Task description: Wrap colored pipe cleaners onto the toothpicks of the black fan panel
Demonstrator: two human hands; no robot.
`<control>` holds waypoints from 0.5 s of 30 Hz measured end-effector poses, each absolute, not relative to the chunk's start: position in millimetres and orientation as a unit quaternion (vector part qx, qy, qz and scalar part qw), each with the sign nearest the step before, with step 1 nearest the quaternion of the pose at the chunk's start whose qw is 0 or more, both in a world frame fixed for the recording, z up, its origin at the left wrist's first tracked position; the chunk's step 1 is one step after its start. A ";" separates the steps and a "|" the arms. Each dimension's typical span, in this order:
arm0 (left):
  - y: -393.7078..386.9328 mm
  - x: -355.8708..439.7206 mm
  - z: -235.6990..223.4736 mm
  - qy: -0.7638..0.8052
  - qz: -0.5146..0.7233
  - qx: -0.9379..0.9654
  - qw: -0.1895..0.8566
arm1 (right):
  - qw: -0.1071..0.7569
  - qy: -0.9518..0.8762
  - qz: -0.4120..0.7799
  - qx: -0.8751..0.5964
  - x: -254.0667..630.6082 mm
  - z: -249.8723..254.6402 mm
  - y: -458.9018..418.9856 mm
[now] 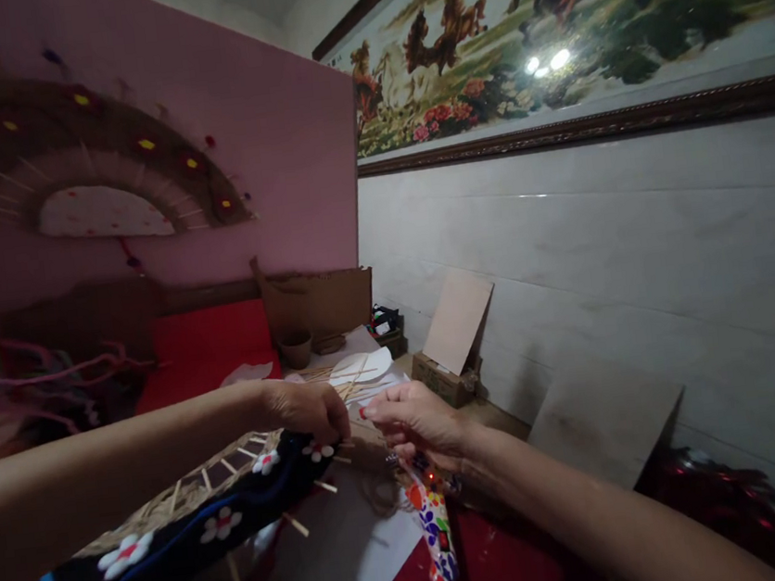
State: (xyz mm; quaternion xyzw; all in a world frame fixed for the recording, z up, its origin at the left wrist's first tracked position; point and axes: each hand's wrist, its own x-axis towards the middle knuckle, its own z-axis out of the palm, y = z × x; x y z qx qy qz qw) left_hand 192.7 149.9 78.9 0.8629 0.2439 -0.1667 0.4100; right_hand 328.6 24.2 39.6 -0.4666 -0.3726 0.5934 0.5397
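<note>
Flowered black fan (179, 549): below left hand (309, 409), far end at its fingers
Left hand: curled; grip hidden, cannot tell
Right hand (412, 418): pinching small red piece (363, 413)
Glue gun (435, 529): below right hand

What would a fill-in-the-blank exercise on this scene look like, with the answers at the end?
The white-petalled flowers on the dark band have ____ centres.
The left hand is farther from the patterned tool than the ____ hand.
The panel behind the fan-shaped decoration is coloured ____.
Missing words: red; right; pink.
</note>
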 end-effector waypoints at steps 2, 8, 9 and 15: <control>143.0 186.4 84.3 0.241 -0.168 0.836 0.463 | 0.526 -0.384 0.589 -0.479 325.9 40.6 22.3; 134.1 174.7 91.9 0.219 -0.153 0.829 0.491 | 0.499 -0.434 0.540 -0.520 315.5 36.1 11.2; 133.9 173.7 91.9 0.216 -0.150 0.831 0.489 | 0.501 -0.439 0.532 -0.523 313.6 35.9 9.3; 131.4 170.7 90.8 0.216 -0.125 0.836 0.489 | 0.526 -0.414 0.528 -0.522 305.4 38.6 1.9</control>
